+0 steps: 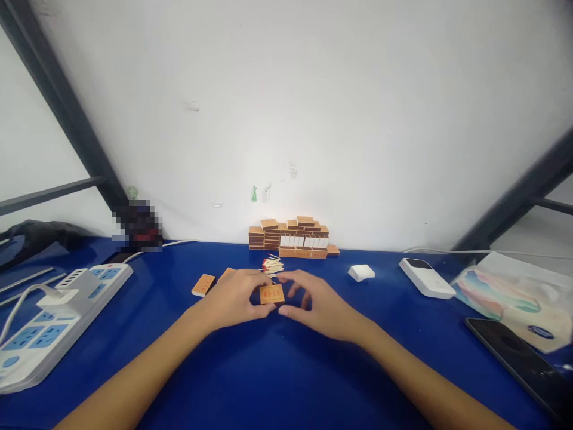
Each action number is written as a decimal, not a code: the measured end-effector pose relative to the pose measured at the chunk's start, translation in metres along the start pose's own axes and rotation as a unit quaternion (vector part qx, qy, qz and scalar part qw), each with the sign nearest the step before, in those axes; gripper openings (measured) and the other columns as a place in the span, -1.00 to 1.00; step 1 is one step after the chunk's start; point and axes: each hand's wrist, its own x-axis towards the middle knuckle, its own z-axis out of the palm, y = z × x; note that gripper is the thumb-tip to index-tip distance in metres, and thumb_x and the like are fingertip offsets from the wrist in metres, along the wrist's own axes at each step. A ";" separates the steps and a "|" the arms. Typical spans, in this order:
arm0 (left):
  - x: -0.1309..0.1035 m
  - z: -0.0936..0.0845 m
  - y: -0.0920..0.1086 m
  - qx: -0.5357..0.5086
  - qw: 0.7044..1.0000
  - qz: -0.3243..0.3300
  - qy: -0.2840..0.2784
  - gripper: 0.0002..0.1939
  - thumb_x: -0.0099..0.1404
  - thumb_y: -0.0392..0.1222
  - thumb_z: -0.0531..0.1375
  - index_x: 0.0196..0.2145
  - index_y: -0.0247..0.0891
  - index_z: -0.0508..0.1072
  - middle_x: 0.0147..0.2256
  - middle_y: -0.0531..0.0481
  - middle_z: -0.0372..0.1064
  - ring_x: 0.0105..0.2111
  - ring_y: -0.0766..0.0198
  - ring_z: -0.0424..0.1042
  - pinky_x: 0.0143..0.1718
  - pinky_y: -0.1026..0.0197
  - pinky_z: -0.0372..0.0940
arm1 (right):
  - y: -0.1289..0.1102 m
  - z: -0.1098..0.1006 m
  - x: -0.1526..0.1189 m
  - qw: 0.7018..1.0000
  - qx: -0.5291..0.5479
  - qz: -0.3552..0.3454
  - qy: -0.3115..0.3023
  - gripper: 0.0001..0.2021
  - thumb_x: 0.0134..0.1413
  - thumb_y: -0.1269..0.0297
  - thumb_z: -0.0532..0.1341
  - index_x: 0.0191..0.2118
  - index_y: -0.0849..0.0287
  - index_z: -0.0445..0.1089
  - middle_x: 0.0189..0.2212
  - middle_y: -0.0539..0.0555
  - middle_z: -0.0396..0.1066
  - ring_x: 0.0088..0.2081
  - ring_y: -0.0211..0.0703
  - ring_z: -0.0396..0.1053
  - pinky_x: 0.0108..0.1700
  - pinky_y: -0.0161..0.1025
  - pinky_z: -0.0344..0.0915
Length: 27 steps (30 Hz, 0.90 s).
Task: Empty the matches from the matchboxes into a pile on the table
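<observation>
An orange matchbox point(272, 294) with red lettering is gripped at its left side by my left hand point(235, 298), between thumb and fingers. Close to the box's right edge, my right hand point(316, 304) is open, its fingers curved with thumb and forefinger apart. Just behind the box lies a loose pile of matches point(273, 264) with red tips. A second matchbox point(204, 284) lies on the table to the left. Another matchbox point(227, 272) is partly hidden behind my left hand.
Against the wall stands a stack of several matchboxes point(295, 252). On the blue table point(277, 382) are a small white stack point(361, 273), a white power bank point(427, 278), a tissue packet point(514, 298), a dark phone point(519, 364) and a power strip point(76, 322).
</observation>
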 end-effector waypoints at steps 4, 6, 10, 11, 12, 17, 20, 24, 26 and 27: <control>-0.001 0.008 0.000 -0.020 1.000 0.012 0.022 -0.56 0.26 0.13 0.33 0.01 -0.10 0.48 -0.07 -0.05 0.52 -0.07 0.06 0.50 -0.07 0.11 0.33 | -0.001 -0.001 0.002 0.997 -0.055 -0.052 -0.015 -0.73 0.27 0.28 0.25 0.07 0.02 0.48 -0.11 0.09 0.51 -0.20 -0.13 0.44 -0.21 -0.22 0.39; 0.000 0.008 -0.005 -0.027 0.999 0.002 0.031 -0.59 0.28 0.12 0.32 0.00 -0.10 0.47 -0.09 -0.03 0.52 -0.12 0.10 0.51 -0.10 0.13 0.33 | 0.005 -0.012 0.004 0.997 -0.065 -0.038 -0.017 -0.83 0.31 0.29 0.21 -0.08 0.05 0.55 -0.21 0.06 0.52 -0.25 -0.16 0.43 -0.23 -0.23 0.36; 0.001 0.003 -0.011 -0.037 0.999 0.013 0.019 -0.79 0.32 0.01 0.32 -0.20 -0.13 0.51 -0.24 0.06 0.53 -0.23 0.20 0.50 -0.18 0.20 0.29 | 0.014 -0.026 0.002 0.998 -0.061 0.030 -0.015 -0.77 0.25 0.24 0.25 0.00 0.05 0.52 -0.19 0.04 0.54 -0.33 -0.20 0.43 -0.27 -0.23 0.36; 0.002 0.003 -0.011 -0.036 0.999 0.020 0.007 -0.82 0.32 -0.01 0.32 -0.26 -0.14 0.51 -0.28 0.07 0.53 -0.26 0.21 0.49 -0.21 0.21 0.28 | 0.014 -0.024 0.000 0.997 -0.059 0.048 -0.014 -0.73 0.24 0.20 0.27 0.03 0.06 0.50 -0.19 0.04 0.54 -0.35 -0.21 0.43 -0.28 -0.23 0.36; 0.003 0.003 -0.010 -0.034 0.999 0.024 -0.006 -0.84 0.32 -0.04 0.32 -0.30 -0.15 0.52 -0.32 0.08 0.52 -0.29 0.23 0.49 -0.23 0.22 0.26 | 0.013 -0.021 -0.001 0.996 -0.056 0.064 -0.015 -0.70 0.23 0.15 0.28 0.04 0.06 0.49 -0.19 0.05 0.53 -0.37 -0.21 0.42 -0.30 -0.24 0.35; 0.002 -0.009 0.002 -0.087 0.994 0.017 -0.060 -0.87 0.26 -0.07 0.33 -0.32 -0.16 0.54 -0.32 0.07 0.54 -0.30 0.24 0.49 -0.25 0.24 0.26 | -0.005 0.004 -0.005 0.992 -0.111 0.049 -0.019 -0.70 0.16 0.01 0.32 -0.10 0.08 0.51 -0.28 0.03 0.48 -0.39 -0.20 0.37 -0.32 -0.24 0.27; -0.009 -0.037 -0.007 -0.096 0.990 -0.047 -0.088 -0.74 0.17 0.06 0.35 -0.26 -0.12 0.56 -0.28 0.04 0.54 -0.27 0.17 0.50 -0.26 0.22 0.29 | -0.010 0.009 -0.006 0.991 -0.124 0.039 -0.036 -0.84 0.18 0.12 0.33 -0.20 0.07 0.49 -0.32 0.00 0.44 -0.38 -0.22 0.34 -0.31 -0.25 0.23; -0.032 -0.078 -0.046 0.013 0.965 -0.234 -0.119 -0.44 -0.07 0.25 0.39 -0.17 -0.11 0.55 -0.25 -0.05 0.54 -0.27 0.03 0.51 -0.34 0.18 0.28 | -0.007 0.003 -0.009 0.994 -0.059 0.082 -0.045 -0.79 0.20 0.12 0.32 -0.10 0.04 0.42 -0.38 -0.06 0.41 -0.43 -0.25 0.33 -0.34 -0.27 0.24; -0.039 -0.087 -0.063 0.078 0.922 -0.356 -0.130 -0.31 -0.19 0.39 0.37 -0.24 -0.17 0.54 -0.27 -0.15 0.54 -0.29 -0.06 0.52 -0.42 0.16 0.25 | -0.004 -0.001 -0.012 0.995 -0.023 0.069 -0.067 -0.80 0.16 0.15 0.36 -0.15 0.06 0.42 -0.30 -0.04 0.42 -0.40 -0.26 0.34 -0.33 -0.28 0.27; -0.040 -0.087 -0.068 0.086 0.907 -0.385 -0.148 -0.28 -0.19 0.45 0.34 -0.27 -0.20 0.53 -0.26 -0.18 0.54 -0.31 -0.07 0.52 -0.44 0.15 0.25 | -0.004 -0.003 -0.013 0.995 -0.007 0.054 -0.085 -0.81 0.13 0.18 0.38 -0.19 0.07 0.42 -0.22 -0.02 0.43 -0.38 -0.27 0.34 -0.33 -0.29 0.28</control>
